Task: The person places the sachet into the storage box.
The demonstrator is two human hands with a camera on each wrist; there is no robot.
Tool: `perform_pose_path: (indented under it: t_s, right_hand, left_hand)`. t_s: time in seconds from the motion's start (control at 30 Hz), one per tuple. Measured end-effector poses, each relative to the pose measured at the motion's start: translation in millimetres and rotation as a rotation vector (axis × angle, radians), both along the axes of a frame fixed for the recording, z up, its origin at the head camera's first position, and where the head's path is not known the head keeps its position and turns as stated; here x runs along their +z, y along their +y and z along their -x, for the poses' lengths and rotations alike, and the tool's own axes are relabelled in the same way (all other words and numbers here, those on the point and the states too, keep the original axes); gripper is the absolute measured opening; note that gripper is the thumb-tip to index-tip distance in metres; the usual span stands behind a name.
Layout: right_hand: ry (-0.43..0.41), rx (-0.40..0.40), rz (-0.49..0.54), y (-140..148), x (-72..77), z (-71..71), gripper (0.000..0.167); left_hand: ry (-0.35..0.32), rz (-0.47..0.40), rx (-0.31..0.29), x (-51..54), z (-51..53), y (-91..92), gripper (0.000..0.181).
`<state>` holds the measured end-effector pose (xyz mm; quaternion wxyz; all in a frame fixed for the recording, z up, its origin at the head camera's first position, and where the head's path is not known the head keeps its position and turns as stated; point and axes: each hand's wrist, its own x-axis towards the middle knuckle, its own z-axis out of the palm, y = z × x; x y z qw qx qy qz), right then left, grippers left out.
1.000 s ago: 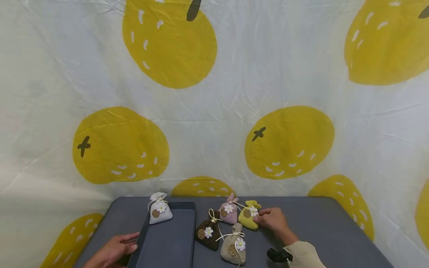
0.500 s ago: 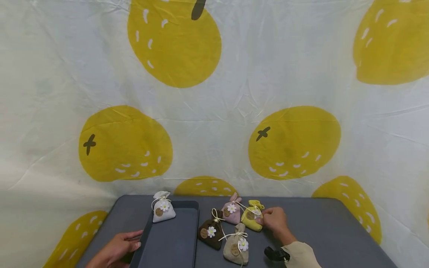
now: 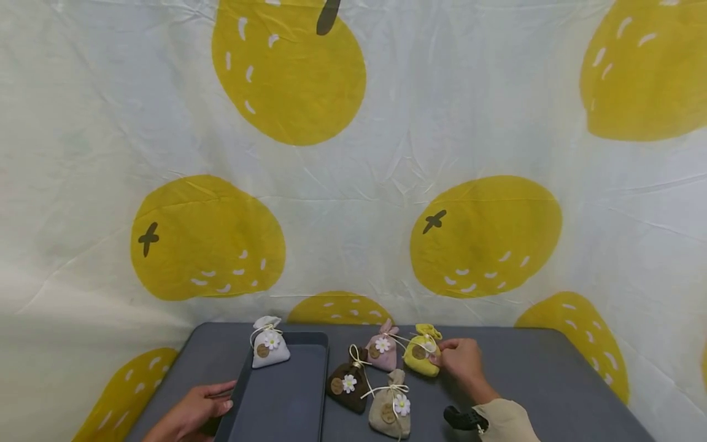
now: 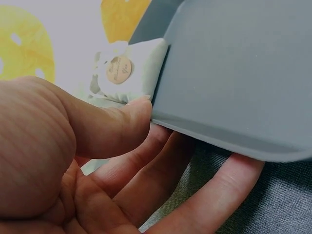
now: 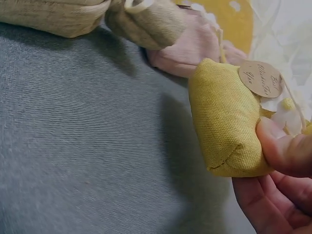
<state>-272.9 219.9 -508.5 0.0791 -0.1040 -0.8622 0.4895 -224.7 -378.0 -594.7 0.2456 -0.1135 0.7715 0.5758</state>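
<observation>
My right hand [image 3: 462, 361] pinches a small yellow drawstring sachet [image 3: 422, 359] by its side. In the right wrist view the yellow sachet [image 5: 224, 122], with a round paper tag and white flower, is held just off the table, a shadow beside it. My left hand [image 3: 196, 408] holds the left rim of a dark grey tray [image 3: 276, 399]. The left wrist view shows the thumb at the tray's rim [image 4: 209, 135] and the fingers beneath it. A white sachet [image 3: 270, 347] lies over the tray's far left corner.
Left of the yellow sachet lies a pink sachet [image 3: 382, 353]. A dark brown sachet [image 3: 348, 387] and a beige sachet [image 3: 389, 411] lie closer, right of the tray. The grey table [image 3: 552, 393] ends at a lemon-print curtain [image 3: 353, 184].
My right hand has lifted the yellow sachet slightly and moved it a little right, away from the pink one. The left hand stays at the tray. The head view has shifted slightly.
</observation>
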Motion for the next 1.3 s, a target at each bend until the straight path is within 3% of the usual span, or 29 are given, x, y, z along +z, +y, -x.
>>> perform_pose_path:
  t_s: [0.1, 0.23, 0.33, 0.43, 0.53, 0.63, 0.7, 0.77, 0.87, 0.93, 0.97, 1.0, 1.07, 1.13, 1.27, 1.3]
  right_hand:
    - [0.009, 0.017, -0.005, 2.3, 6.1, -0.5, 0.027]
    - [0.034, 0.022, -0.006, 5.1, 12.4, -1.6, 0.029]
    - [0.046, 0.018, -0.005, 5.3, 17.8, -2.1, 0.028]
    - [0.051, 0.030, -0.009, 3.3, 25.1, -2.4, 0.027]
    - [0.059, 0.044, -0.010, 0.6, 33.0, -3.0, 0.026]
    - [0.079, 0.055, -0.022, -2.0, 39.3, -3.0, 0.026]
    - [0.088, 0.056, -0.034, -4.9, 43.2, -2.0, 0.026]
    - [0.098, 0.058, -0.037, -8.6, 46.6, -1.4, 0.026]
    - [0.120, 0.067, -0.025, -15.7, 51.9, -0.1, 0.024]
    - [0.135, 0.073, -0.025, -19.7, 54.1, 0.4, 0.024]
    - [0.139, 0.074, -0.024, -21.6, 55.2, 0.7, 0.024]
    - [0.142, 0.075, -0.024, -23.5, 56.5, 0.6, 0.024]
    - [0.145, 0.077, -0.024, -26.9, 59.0, 0.4, 0.024]
    - [0.145, 0.079, -0.015, -30.0, 61.6, 0.1, 0.025]
    - [0.151, 0.094, 0.003, -35.9, 66.3, -1.1, 0.027]
    - [0.155, 0.098, 0.012, -37.6, 67.4, -1.4, 0.027]
  left_hand:
    - [0.008, 0.042, -0.013, 27.0, -15.6, 15.9, 0.070]
    - [0.003, 0.136, 0.032, 72.8, -38.2, 49.4, 0.060]
    - [0.002, 0.171, 0.064, 84.9, -43.3, 59.9, 0.056]
    - [-0.008, 0.141, 0.022, 71.7, -35.7, 47.1, 0.060]
    - [-0.007, 0.080, 0.001, 44.4, -22.8, 27.2, 0.069]
    - [0.016, 0.102, 0.042, 48.2, -26.5, 36.1, 0.066]
    - [0.018, 0.076, 0.046, 35.9, -18.7, 29.2, 0.067]
    - [0.015, 0.082, 0.044, 41.3, -21.5, 32.1, 0.064]
    - [0.029, 0.044, -0.016, 38.5, -19.1, 24.1, 0.066]
    - [0.066, 0.091, -0.033, 66.0, -34.7, 41.7, 0.059]
    - [0.091, 0.112, -0.043, 73.7, -38.9, 47.6, 0.056]
    - [0.115, 0.122, -0.058, 80.0, -42.3, 51.6, 0.054]
    - [0.150, 0.143, -0.050, 82.5, -44.1, 55.6, 0.052]
    - [0.160, 0.115, -0.083, 74.2, -38.8, 47.4, 0.055]
    - [0.140, 0.021, -0.105, 34.4, -15.0, 17.0, 0.067]
    - [0.130, 0.003, -0.110, 28.7, -10.8, 12.0, 0.069]
